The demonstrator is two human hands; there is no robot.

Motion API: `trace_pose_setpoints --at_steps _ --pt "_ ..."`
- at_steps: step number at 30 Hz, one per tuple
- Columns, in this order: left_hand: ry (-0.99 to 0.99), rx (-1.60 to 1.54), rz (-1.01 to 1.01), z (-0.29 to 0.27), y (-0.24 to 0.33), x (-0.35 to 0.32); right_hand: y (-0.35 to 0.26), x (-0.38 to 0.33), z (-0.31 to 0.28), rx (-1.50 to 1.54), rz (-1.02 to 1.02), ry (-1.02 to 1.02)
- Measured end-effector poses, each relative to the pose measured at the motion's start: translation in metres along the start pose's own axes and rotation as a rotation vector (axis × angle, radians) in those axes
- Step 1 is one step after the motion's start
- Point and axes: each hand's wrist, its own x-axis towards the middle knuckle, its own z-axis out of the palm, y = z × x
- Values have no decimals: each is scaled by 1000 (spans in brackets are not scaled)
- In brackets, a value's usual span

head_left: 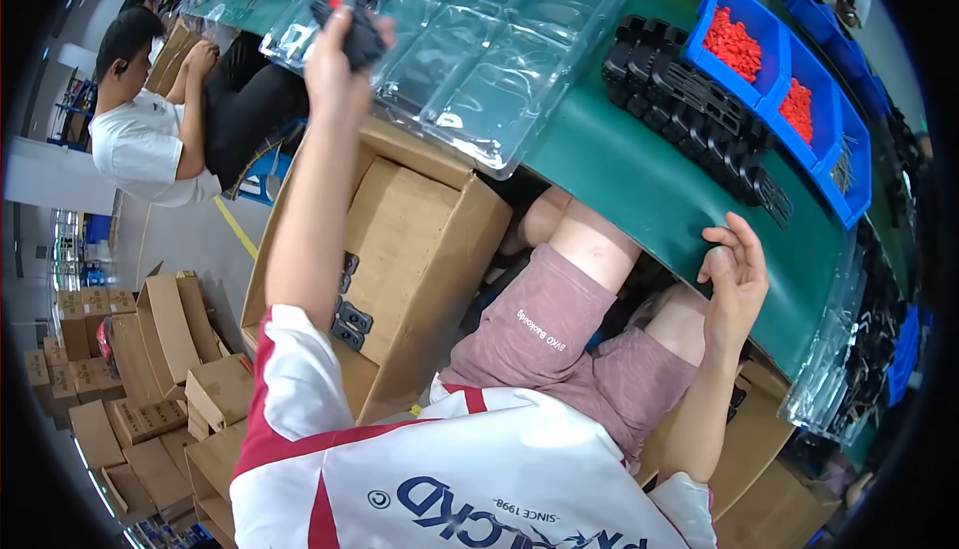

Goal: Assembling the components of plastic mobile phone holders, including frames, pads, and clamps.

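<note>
I hold a black part (355,24) with a small red piece on it in my left hand (340,59), lifted over the near-left corner of the clear tray (470,59) on the green surface (639,179). My judgement is that the work is near its beginning: the pockets of the tray that I can see look empty, and this part is not yet set in any of them. Many black parts (699,114) lie in a long row to the right of the tray, so much is left. Behind them stand blue bins (789,79) with red pieces (734,44). My left arm is stretched out straight and high, and the grip of this hand is closed around the part. My right hand (737,274) rests at the near edge of the surface, fingers loosely curled and spread, holding nothing. Under my left arm stands an open carton (420,249) with some black parts inside. Another person (150,139) sits far to my left.
</note>
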Motion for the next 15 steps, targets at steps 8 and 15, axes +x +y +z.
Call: trace_pose_setpoints --at_steps 8,15 --pt "111 300 -99 -80 -11 144 0 -2 3 -89 116 34" --pt "50 216 145 -48 9 107 -2 -6 -4 -43 122 51"
